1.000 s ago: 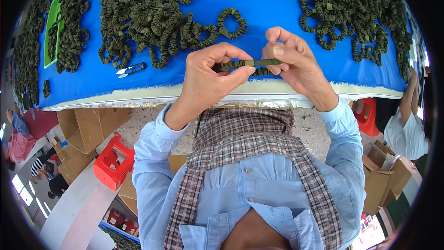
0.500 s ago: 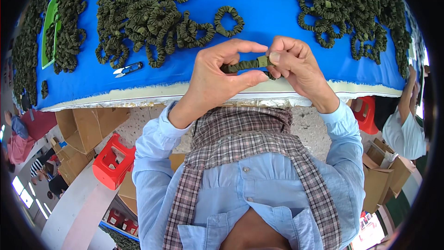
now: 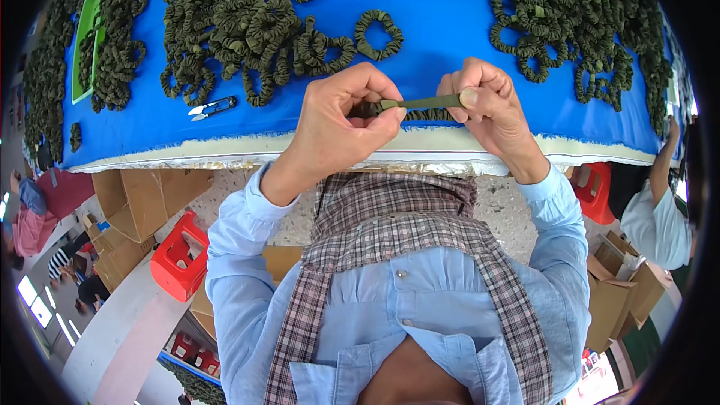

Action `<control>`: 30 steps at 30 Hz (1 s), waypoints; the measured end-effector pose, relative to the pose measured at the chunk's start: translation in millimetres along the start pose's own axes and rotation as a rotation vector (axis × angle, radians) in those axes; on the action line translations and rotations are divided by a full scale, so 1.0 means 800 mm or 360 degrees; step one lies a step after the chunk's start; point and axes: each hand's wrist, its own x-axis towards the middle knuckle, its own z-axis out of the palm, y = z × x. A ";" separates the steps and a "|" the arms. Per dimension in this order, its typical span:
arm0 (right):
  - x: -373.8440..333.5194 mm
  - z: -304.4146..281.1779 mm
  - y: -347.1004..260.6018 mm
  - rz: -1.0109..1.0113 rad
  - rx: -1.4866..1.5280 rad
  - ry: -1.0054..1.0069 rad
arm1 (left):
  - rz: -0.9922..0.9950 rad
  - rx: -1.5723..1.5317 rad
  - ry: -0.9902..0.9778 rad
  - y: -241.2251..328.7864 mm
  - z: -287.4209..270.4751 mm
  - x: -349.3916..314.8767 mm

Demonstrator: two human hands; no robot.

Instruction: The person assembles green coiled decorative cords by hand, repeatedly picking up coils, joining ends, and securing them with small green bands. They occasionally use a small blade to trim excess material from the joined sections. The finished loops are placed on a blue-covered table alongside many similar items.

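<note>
Between my two hands a dark green gathered fabric ring, like a scrunchie (image 3: 429, 103), is stretched above the table's near edge. My left hand (image 3: 337, 116) pinches one end of its flat, smooth stretch between thumb and fingers. At the other end my right hand (image 3: 486, 105) grips the band with thumb and bent fingers. The ring's gathered side shows below the taut strip. A single loose scrunchie (image 3: 379, 34) lies just beyond my hands. To the left rest small thread snips (image 3: 213, 108) with a black handle.
Heaps of green scrunchies (image 3: 240, 22) cover the blue table cloth (image 3: 435, 0) at left, with another pile (image 3: 570, 15) at right. A green tray (image 3: 87, 37) sits far left. Below are a red stool (image 3: 178, 259) and cardboard boxes (image 3: 154, 199). Another person (image 3: 656, 210) is at the right.
My left hand has closed from a wide curve into a pinch. The scrunchie's flat strip, bunched near my right fingers before, is now pulled out straight between both hands.
</note>
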 end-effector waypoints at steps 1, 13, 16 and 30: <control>0.001 -0.001 0.002 -0.0011 0.0005 -0.0019 | -0.0021 -0.0002 -0.0028 0.003 -0.002 0.000; 0.013 0.029 -0.030 0.0160 -0.1278 -0.0274 | 0.0035 -0.0014 -0.0399 0.019 0.002 0.016; 0.010 0.029 -0.023 0.0290 -0.0791 -0.0150 | 0.0086 -0.0050 -0.0350 0.012 0.006 0.019; 0.018 0.021 -0.015 0.0238 -0.0106 0.0171 | 0.0528 0.0640 0.0066 0.006 0.013 0.023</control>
